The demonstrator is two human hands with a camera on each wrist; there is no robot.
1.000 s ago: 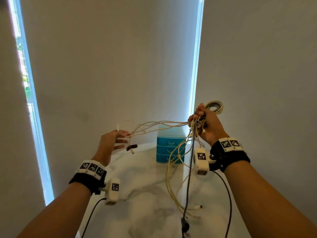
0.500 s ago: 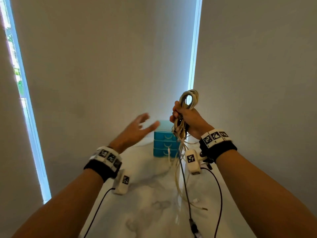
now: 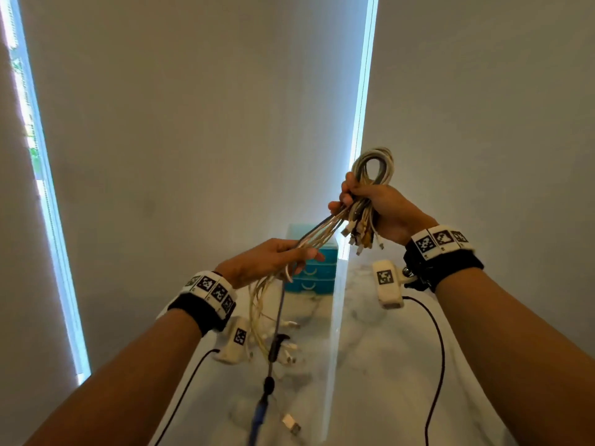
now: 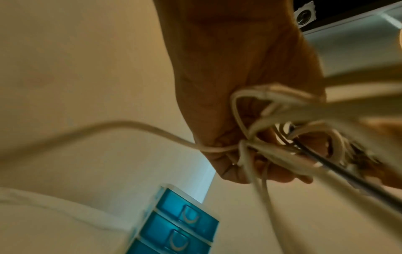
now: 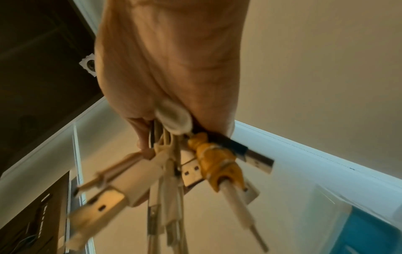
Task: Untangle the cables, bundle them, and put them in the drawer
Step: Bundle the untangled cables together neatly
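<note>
My right hand (image 3: pixel 370 207) is raised above the table and grips a looped bundle of white and grey cables (image 3: pixel 373 165); several USB plugs (image 5: pixel 191 170) and one yellow plug (image 5: pixel 217 165) hang below the fist. From there a band of cable strands (image 3: pixel 318 236) runs down left into my left hand (image 3: pixel 289 255), whose fingers curl round the cable strands (image 4: pixel 272 149). The loose ends, among them a dark cable (image 3: pixel 273 349), hang down to the table. The blue drawer unit (image 3: pixel 314 272) stands behind my hands with its drawers (image 4: pixel 185 218) closed.
The white marble table (image 3: pixel 370 365) runs away from me between two pale walls. Loose plug ends (image 3: pixel 289 423) lie on its near part. Black wires from my wrist cameras hang under both forearms.
My left hand, open and empty half a second ago, has come back to the hanging strands and closed round them. My right hand stays raised with the bundle.
</note>
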